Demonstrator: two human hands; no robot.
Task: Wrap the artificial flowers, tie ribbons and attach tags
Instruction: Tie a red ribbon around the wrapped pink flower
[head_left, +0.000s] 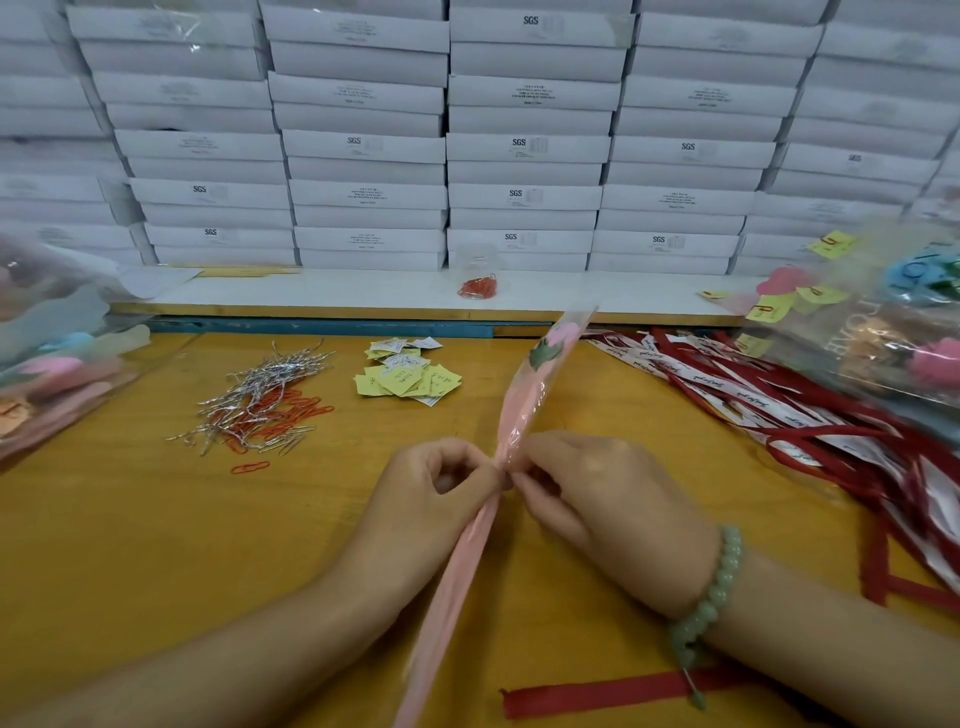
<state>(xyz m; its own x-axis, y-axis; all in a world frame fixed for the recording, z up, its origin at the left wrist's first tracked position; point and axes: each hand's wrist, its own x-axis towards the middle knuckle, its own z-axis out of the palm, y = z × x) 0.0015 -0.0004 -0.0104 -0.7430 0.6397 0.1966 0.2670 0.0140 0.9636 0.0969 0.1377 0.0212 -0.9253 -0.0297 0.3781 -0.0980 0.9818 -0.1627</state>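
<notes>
A long pink wrapped flower (524, 400) in a clear sleeve stands slanted over the yellow table (130, 545), its pink bloom and green leaf at the top near the table's far edge. My left hand (436, 493) pinches the wrap at its narrow waist from the left. My right hand (597, 493), with a green bead bracelet on its wrist, pinches the same spot from the right. A red ribbon strip (613, 693) lies flat under my right forearm. Yellow and white tags (405, 376) sit in a small heap ahead.
Silver twist ties and orange paper clips (260, 405) are scattered at the left. Red and white ribbons (779, 410) spread at the right. Bags of flowers lie at the left edge (52, 364) and the right edge (893, 332). White boxes (519, 145) are stacked behind.
</notes>
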